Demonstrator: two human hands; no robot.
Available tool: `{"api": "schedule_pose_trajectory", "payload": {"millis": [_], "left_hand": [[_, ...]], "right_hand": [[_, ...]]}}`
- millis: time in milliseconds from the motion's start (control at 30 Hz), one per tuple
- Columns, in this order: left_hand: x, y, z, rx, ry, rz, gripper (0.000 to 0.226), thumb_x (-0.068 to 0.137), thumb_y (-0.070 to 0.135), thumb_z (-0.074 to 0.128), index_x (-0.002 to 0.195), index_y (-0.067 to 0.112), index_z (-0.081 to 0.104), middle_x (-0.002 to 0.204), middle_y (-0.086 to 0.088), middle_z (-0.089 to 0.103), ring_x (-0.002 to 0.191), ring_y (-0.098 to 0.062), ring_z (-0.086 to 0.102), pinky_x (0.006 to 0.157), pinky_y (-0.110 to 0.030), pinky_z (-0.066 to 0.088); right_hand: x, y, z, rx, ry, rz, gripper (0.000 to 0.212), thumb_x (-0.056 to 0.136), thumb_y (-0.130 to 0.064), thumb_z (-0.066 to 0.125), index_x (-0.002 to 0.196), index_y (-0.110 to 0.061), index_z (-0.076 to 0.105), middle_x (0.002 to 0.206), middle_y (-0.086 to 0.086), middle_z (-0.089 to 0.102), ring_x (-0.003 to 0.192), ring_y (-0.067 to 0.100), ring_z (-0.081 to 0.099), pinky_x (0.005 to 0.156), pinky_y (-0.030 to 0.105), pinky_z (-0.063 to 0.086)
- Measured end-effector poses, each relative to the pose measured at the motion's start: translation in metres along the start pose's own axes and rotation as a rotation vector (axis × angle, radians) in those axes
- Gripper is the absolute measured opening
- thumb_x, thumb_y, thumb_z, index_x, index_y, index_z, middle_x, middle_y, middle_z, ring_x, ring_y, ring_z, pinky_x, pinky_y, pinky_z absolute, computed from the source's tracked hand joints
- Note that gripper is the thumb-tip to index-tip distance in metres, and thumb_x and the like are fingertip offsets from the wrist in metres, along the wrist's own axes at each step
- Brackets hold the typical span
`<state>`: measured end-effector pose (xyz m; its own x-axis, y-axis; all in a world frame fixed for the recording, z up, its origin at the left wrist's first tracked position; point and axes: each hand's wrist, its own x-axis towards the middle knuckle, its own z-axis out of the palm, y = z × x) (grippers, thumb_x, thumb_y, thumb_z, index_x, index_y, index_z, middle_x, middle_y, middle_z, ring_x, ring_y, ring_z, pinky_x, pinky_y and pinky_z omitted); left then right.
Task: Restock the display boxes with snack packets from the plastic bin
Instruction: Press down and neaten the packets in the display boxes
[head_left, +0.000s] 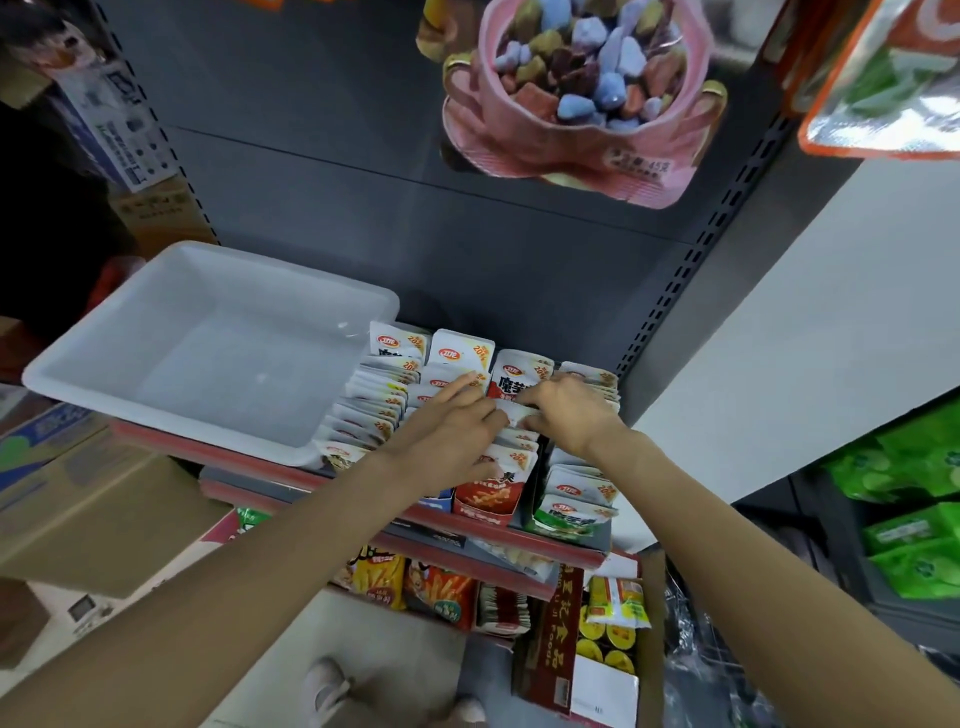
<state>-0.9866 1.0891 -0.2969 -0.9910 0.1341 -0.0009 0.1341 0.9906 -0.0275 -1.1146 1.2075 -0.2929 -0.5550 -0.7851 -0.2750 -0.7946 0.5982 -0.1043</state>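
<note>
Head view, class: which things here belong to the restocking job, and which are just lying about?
Part of the job:
plastic bin
snack packets
display boxes
left hand
right hand

Just lying about:
pink sweets bag
green packets
cardboard box
fries packs

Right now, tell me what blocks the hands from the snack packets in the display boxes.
Nothing visible does. The left hand and right hand already rest on the snack packets in the red display box.

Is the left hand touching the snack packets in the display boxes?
Touching. The head view shows the left hand lying on the snack packets in the display boxes, fingers over their top edges with no gap.
</note>
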Motion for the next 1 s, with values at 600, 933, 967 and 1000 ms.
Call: {"api": "schedule_pose_trajectory", "payload": {"millis": [600,933,967,1000], "left_hand": [[0.008,0.005,-0.006,-0.08,-0.045,-0.053,0.067,0.088,0.042,0.06,0.141,0.016,0.029,0.136,-0.005,0.047,0.125,-0.019,0.042,0.106,-0.029,0.028],[0.003,-0.001,-0.006,-0.078,-0.099,-0.009,0.065,0.089,0.046,0.056,0.143,0.017,0.032,0.141,0.0,0.041,0.128,-0.017,0.036,0.107,-0.029,0.025],[0.002,0.0,-0.006,-0.073,-0.088,-0.015,0.065,0.09,0.045,0.055,0.142,0.017,0.031,0.14,-0.001,0.042,0.127,-0.017,0.037,0.106,-0.029,0.025],[0.002,0.001,-0.005,-0.064,-0.069,-0.022,0.064,0.09,0.045,0.054,0.142,0.016,0.03,0.14,-0.001,0.042,0.127,-0.018,0.037,0.106,-0.029,0.025]], "right_hand": [[0.005,0.018,-0.018,0.196,0.165,-0.002,0.054,0.094,-0.015,0.05,0.145,-0.016,0.032,0.148,0.007,0.037,0.134,0.027,0.034,0.109,0.036,0.033],[0.011,0.0,-0.004,-0.014,-0.009,0.015,0.022,0.094,-0.025,0.051,0.112,-0.019,0.062,0.109,0.014,0.062,0.111,0.03,0.053,0.086,0.033,0.044],[0.01,0.0,-0.004,0.015,-0.031,0.016,0.021,0.094,-0.025,0.052,0.111,-0.019,0.063,0.108,0.014,0.061,0.108,0.031,0.054,0.081,0.032,0.043],[0.01,0.001,-0.004,0.037,-0.037,0.0,0.018,0.094,-0.024,0.053,0.107,-0.019,0.065,0.107,0.014,0.061,0.107,0.03,0.054,0.077,0.031,0.042]]}}
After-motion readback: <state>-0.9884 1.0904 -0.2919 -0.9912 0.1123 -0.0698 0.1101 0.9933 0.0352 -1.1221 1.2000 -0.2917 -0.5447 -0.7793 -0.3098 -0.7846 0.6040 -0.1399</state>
